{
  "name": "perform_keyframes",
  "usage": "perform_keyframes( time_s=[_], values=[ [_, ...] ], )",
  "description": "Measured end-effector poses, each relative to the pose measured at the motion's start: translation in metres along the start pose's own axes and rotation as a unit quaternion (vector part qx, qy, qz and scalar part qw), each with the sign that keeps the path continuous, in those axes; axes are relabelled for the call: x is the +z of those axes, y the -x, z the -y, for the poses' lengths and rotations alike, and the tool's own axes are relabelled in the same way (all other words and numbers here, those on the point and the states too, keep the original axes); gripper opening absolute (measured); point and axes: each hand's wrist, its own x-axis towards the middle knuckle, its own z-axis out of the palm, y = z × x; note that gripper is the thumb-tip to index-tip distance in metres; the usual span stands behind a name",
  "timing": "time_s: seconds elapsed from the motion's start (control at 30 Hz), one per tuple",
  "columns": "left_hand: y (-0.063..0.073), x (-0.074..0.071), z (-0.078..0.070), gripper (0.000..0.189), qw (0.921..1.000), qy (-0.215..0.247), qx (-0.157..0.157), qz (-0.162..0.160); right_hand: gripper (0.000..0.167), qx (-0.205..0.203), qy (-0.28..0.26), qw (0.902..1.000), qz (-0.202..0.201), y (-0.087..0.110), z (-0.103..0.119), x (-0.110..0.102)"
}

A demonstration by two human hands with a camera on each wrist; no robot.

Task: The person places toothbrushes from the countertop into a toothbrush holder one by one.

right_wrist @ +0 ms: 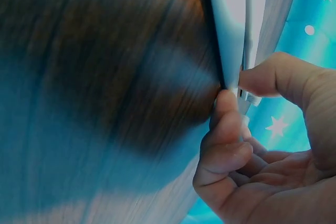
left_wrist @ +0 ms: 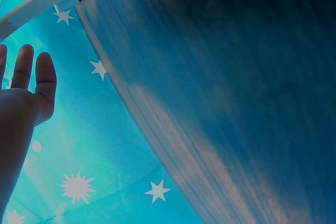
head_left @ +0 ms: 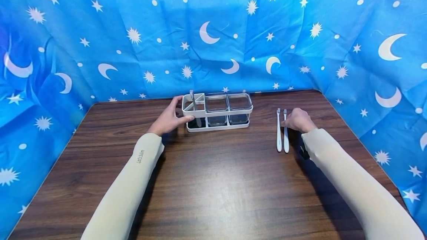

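A white toothbrush holder [head_left: 217, 113] with two clear cups [head_left: 217, 103] in it stands near the table's back edge. One toothbrush [head_left: 193, 101] leans in its divided left section. My left hand [head_left: 168, 118] holds the holder's left end, thumb along the front and fingers round the back corner. In the left wrist view, other fingers of this hand extend below the holder's white rail [left_wrist: 31, 9]. Two white toothbrushes lie side by side to the right, heads away from me. My right hand [head_left: 298, 119] pinches the right-hand toothbrush [head_left: 286, 136] near its head; the left-hand toothbrush [head_left: 278, 132] lies beside it.
The dark wooden table [head_left: 220, 180] spreads out in front of the holder. A blue curtain [head_left: 200, 47] with white moons and stars hangs round the back and both sides, close to the table's edges.
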Motion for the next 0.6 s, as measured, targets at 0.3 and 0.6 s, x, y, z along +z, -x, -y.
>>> perform_keyframes(
  time_s=[0.3,0.6],
  values=[
    [0.001,0.0,0.0,0.087,1.0,0.0,-0.005,0.002,0.027,0.014,-0.007,0.9999,0.004,-0.001,0.0,0.001],
    [0.001,0.0,0.0,0.087,1.0,0.005,-0.003,0.002,0.031,0.003,-0.035,0.9988,-0.033,0.006,-0.003,-0.016]
  ],
)
